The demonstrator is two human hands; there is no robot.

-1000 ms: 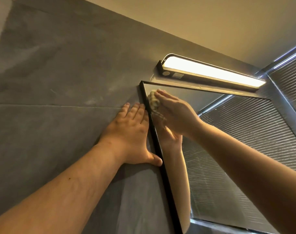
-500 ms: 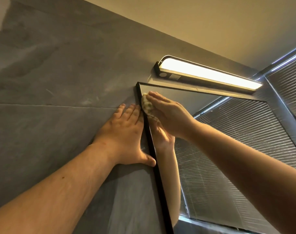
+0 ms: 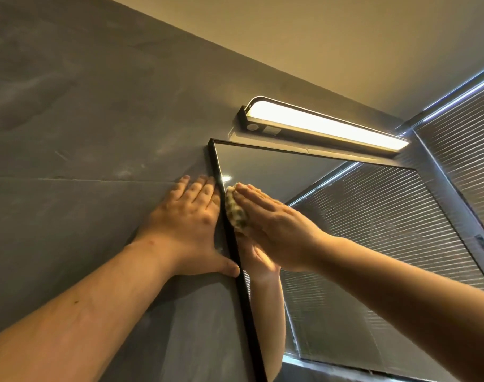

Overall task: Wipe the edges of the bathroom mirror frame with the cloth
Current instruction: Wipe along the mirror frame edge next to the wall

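my right hand (image 3: 274,230) has its fingers laid out nearly straight on top of the cloth (image 3: 236,213), pressing the little wad flat where the glass meets the black mirror frame (image 3: 236,257) on its left side, a bit below the top left corner. i don't wrap my fingers round it; a flat palm keeps the cloth spread along the edge, so it rubs the inner lip of the frame instead of bunching up. my left hand (image 3: 188,227) lies open and flat on the grey tiled wall (image 3: 83,161), fingers together, its thumb touching the outer side of the frame. it holds nothing; i put it there to steady myself while i reach up, and i think it also keeps me from leaning my weight on the mirror. the mirror (image 3: 276,172) shows the underside of my right hand and forearm, plus slatted blinds. the lit lamp bar (image 3: 323,125) sits on the wall just above the top edge of the frame. i'd say i'm partway along the left edge, with the long run below my hands and the top edge under the lamp probably left to do.
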